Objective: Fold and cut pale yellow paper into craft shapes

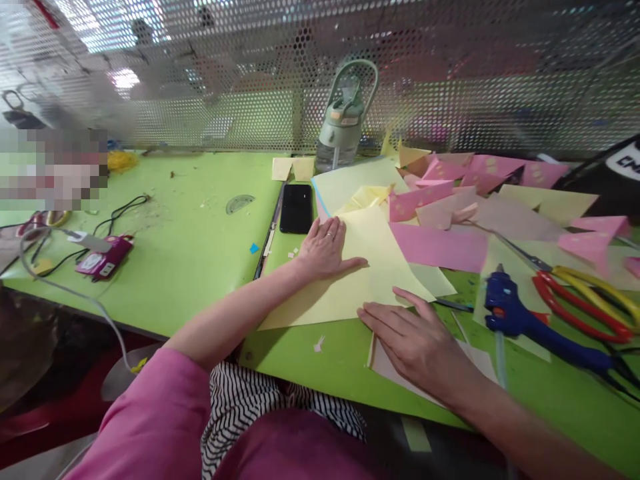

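Observation:
A large sheet of pale yellow paper (pixel 370 267) lies in front of me on the green tabletop. My left hand (pixel 325 247) is flat on its upper left part, fingers stretched out and thumb pointing right. By the sheet's lower right edge, my right hand (pixel 405 333) is extended with the thumb apart from the fingers; whether it presses on the sheet I cannot tell. Under my right hand and wrist shows a pale pink sheet (pixel 475 357). Just beyond my left fingertips lies a black phone (pixel 297 209).
A blue glue gun (pixel 530 320) and red- and yellow-handled scissors (pixel 585 300) lie right, near folded pink paper pieces (pixel 495 172). Behind stands a green bottle (pixel 343 127) against a perforated metal screen (pixel 225 87). A purple power adapter (pixel 104 257) with cables sits left.

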Tool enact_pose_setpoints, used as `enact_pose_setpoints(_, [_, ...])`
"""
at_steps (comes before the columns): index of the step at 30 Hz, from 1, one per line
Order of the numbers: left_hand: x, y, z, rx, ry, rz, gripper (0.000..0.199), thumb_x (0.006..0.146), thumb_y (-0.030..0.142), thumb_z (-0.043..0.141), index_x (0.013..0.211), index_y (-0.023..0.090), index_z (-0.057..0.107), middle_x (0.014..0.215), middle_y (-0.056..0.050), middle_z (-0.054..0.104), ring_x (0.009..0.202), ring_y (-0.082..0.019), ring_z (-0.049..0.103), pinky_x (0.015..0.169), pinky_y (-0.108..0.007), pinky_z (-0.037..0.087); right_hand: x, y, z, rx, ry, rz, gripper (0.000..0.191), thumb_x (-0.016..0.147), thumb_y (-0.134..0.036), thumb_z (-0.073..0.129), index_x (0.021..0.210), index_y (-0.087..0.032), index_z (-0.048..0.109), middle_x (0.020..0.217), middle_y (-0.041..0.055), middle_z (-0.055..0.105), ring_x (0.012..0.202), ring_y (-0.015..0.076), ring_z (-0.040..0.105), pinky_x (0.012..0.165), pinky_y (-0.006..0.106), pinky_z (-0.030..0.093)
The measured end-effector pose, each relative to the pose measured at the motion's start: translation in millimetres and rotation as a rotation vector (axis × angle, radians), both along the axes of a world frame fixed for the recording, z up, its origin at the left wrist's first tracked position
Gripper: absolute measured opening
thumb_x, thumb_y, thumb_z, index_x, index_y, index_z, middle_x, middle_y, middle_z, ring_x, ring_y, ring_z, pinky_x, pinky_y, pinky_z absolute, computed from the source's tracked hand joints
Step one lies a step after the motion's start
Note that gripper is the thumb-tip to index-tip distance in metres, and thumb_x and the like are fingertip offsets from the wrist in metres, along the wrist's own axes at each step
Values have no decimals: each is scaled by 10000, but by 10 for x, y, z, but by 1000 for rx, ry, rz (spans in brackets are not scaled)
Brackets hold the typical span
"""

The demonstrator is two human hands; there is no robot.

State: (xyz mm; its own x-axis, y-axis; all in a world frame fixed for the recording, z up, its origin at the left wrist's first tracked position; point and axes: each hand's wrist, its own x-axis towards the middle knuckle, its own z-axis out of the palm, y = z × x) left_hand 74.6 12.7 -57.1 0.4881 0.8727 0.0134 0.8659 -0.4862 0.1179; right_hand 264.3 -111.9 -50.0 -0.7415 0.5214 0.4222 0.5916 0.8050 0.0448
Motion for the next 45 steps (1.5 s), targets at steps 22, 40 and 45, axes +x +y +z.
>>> enact_pose_setpoints(22, [-281, -937, 13, -30, -32, -197, 747, 1003, 577, 131, 1526, 48, 202, 1612, -152, 172, 1502, -223, 126, 1214, -350, 91, -29, 51, 53, 108, -82, 22, 318, 919, -70, 398, 1043, -145, 681, 1015, 83, 767, 836, 198, 716, 996, 476, 396])
enact_pose_setpoints(40, [-1234, -1928, -29, 168, 96, 69, 785, 951, 680, 197, 1535, 157, 234, 1595, -72, 276, 1503, -265, 132, 1221, -524, 35, -9, 48, 5, -3, -59, 2, 369, 881, -62, 395, 1077, -191, 680, 1044, 72, 763, 882, 209, 717, 997, 517, 413])
enact_pose_setpoints(45, [-1271, -2107, 17, 255, 124, 89, 798, 944, 686, 223, 1517, 135, 288, 1575, -77, 327, 1497, -272, 161, 1222, -526, -33, 38, 148, 83, -141, -16, -5, 331, 888, -119, 412, 1021, -224, 697, 1017, 31, 770, 872, 209, 720, 960, 525, 454])
